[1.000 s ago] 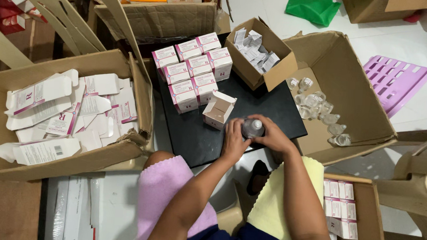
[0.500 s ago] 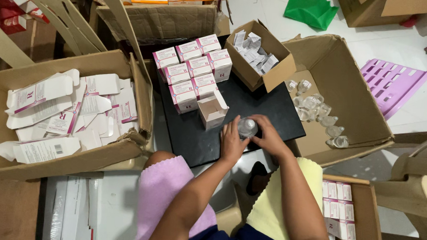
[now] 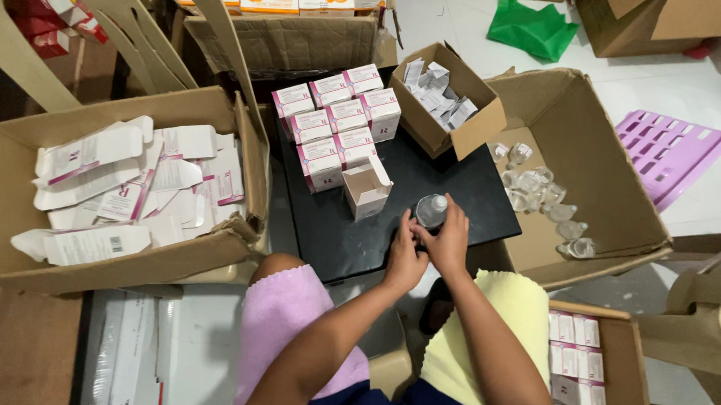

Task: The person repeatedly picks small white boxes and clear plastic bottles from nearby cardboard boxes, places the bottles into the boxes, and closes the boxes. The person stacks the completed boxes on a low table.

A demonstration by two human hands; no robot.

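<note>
Clear bottle (image 3: 431,209), left hand (image 3: 404,262), right hand (image 3: 449,242) gripping

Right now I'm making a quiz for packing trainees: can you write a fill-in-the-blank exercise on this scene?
1. Both hands, the left hand and the right hand, hold a small clear ____.
2. The open small carton stands on a ____ board.
3. The flat unfolded cartons lie in the big box on the person's ____.
4. The folded cloth on the floor is ____.

Missing words: bottle; black; left; green
</note>
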